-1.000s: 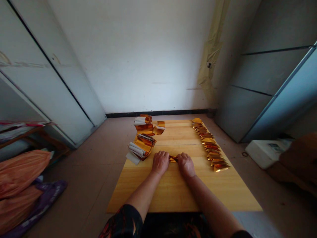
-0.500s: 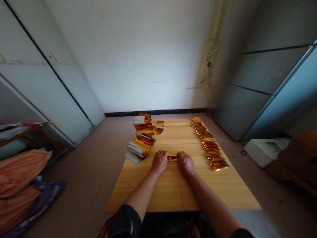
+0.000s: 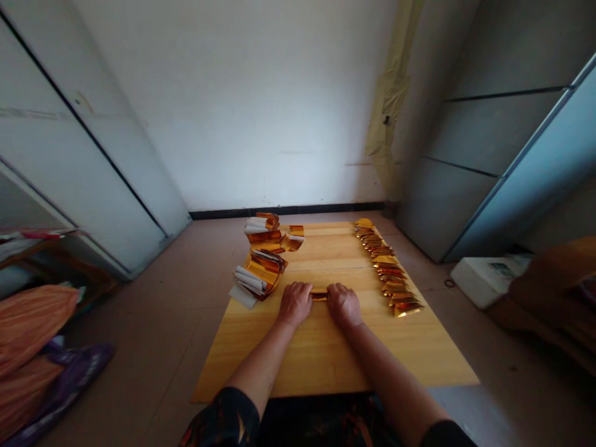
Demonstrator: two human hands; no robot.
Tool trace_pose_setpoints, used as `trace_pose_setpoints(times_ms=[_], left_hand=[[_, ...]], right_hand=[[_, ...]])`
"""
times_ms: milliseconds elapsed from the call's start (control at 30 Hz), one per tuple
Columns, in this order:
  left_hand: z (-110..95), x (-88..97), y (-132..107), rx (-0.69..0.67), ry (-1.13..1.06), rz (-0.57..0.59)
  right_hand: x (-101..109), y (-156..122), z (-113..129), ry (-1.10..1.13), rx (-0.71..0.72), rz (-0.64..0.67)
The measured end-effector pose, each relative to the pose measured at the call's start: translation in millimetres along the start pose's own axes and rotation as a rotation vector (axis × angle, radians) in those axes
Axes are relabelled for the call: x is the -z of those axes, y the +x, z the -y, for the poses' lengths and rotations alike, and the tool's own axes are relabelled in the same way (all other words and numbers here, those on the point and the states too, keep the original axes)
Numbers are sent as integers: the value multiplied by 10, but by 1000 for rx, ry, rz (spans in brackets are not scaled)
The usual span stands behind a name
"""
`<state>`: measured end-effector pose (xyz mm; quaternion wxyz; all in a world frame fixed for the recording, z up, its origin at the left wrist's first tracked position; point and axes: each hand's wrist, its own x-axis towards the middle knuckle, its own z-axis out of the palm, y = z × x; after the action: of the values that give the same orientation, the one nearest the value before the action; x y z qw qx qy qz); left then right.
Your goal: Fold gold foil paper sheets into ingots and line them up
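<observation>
Vs ~1 sec ago: the gold strip (image 3: 320,296) btwn the hands looks straighter; it was dark & crinkled in the middle, now a level, fairly smooth band w/ a darker lower edge. L hand (image 3: 297,303) & R hand (image 3: 344,304) have hardly moved, approx same gap; the whole view has slid a bit, prob. just the head turning. For the work in hand, I'd read that as the same shaping step, the strip now more even. Grip: both hands grasping it, L fingers curled over its L end, R fingers over its R end. Strip is mid-table (image 3: 428,354), btwn the near pile (image 3: 267,267) of curled gold sheets (L) & the row (image 3: 388,267) of folded gold pcs along the R side, touching neither. Pile & row look unchanged. Hard to see: only the strip's short middle shows, both ends under the fingers; thumbs & fingertips mostly hidden, so can't tell how hard they press, or if the strip is folded, rolled or layered. Row pcs overlap, can't count; same for the sheets in the near pile & the far pile (image 3: 264,223). Orange bag (image 3: 37,329) cut off at L edge; brown thing (image 3: 559,292) at R edge too dark & cropped to ID.
</observation>
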<state>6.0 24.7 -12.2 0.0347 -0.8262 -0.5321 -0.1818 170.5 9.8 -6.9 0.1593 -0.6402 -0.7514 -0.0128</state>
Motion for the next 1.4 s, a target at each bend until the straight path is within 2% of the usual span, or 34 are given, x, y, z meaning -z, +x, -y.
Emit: trace_pose_setpoints(times_ms=[567,733,1200,1300,1400], left_hand=[[-6,46,-24,52,-104,-18],[7,16,-17,23,-123,-29],[50,-63,0,6,-109,-31],[64,-71,10,18,-160,-34],[82,-58,41,105,-294,-47]], right_hand=[[78,-50,-140,37,-2,-26],[70,-37,-140,32,-1,-28],[41,93,-61,-54,-31,57],[38,101,-50,-64,-45,69],[43,115,-36,-41,-46,108]])
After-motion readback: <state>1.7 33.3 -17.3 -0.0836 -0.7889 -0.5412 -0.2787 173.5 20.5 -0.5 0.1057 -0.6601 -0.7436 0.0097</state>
